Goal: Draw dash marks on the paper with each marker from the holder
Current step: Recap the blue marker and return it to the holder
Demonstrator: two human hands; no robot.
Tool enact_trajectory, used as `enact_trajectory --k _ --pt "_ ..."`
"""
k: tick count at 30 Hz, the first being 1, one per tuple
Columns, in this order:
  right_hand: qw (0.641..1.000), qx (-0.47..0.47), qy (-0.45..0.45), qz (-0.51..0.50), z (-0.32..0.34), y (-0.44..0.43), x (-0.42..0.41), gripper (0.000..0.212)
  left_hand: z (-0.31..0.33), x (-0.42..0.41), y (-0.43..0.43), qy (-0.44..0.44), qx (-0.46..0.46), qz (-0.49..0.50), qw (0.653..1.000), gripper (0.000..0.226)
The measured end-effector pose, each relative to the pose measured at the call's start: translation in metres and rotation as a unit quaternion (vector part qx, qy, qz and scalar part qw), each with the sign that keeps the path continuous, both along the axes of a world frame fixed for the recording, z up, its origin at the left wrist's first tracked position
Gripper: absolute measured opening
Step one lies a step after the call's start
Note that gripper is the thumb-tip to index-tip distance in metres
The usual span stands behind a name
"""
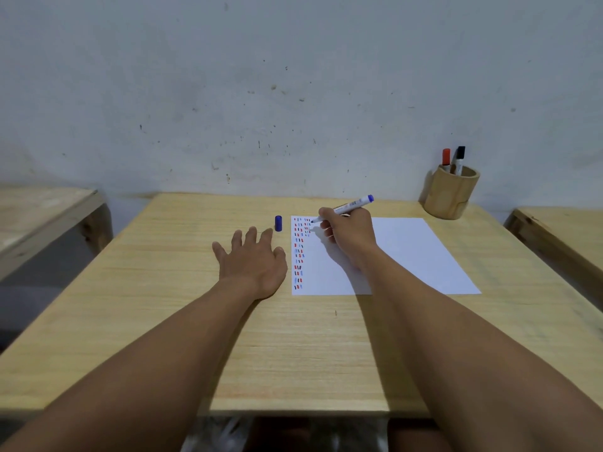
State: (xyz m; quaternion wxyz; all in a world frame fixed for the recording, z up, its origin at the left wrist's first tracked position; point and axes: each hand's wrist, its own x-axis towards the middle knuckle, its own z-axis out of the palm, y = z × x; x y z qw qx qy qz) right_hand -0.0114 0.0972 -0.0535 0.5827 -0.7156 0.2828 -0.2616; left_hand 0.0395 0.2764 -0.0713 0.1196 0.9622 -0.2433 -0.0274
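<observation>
A white sheet of paper point(408, 256) lies on the wooden table point(163, 305), with columns of red, blue and black dashes along its left edge. My right hand point(350, 233) grips an uncapped blue marker point(354, 203), its tip touching the paper near the top left corner. The marker's blue cap point(278, 223) stands on the table just left of the paper. My left hand point(251, 265) rests flat on the table, fingers spread, beside the paper's left edge and holding nothing. A wooden holder point(448, 194) at the back right contains a red marker point(445, 159) and a black marker point(459, 159).
A grey wall point(293, 93) rises right behind the table's far edge. Other wooden tables stand to the left point(39, 210) and to the right point(561, 230), with gaps between.
</observation>
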Motion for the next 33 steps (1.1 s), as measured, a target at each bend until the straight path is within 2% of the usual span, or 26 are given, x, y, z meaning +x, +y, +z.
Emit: enact_trajectory --k 5,11,17,20,25,33 --pt "0.998 0.051 -0.024 0.005 0.008 0.0 -0.004 0.011 0.019 0.01 -0.016 -0.037 -0.116 0.049 0.991 0.048" --pt "0.989 0.13 -0.065 0.016 0.024 -0.003 -0.009 0.018 0.021 0.036 -0.03 -0.072 -0.128 -0.025 0.989 0.046" --pt "0.989 0.128 -0.075 0.016 0.026 -0.005 -0.015 0.013 0.026 0.04 -0.031 -0.067 -0.18 -0.012 0.981 0.033" --pt "0.985 0.143 -0.098 0.012 0.031 -0.005 -0.02 0.009 0.045 0.032 -0.036 -0.021 -0.29 0.014 0.957 0.024" --pt "0.963 0.215 -0.162 0.004 0.056 -0.002 -0.033 0.012 0.081 0.015 -0.053 0.047 -0.454 0.033 0.889 0.018" --pt "0.957 0.205 -0.203 0.01 0.087 -0.006 -0.058 0.009 0.117 -0.012 -0.068 0.124 -0.516 0.022 0.847 0.012"
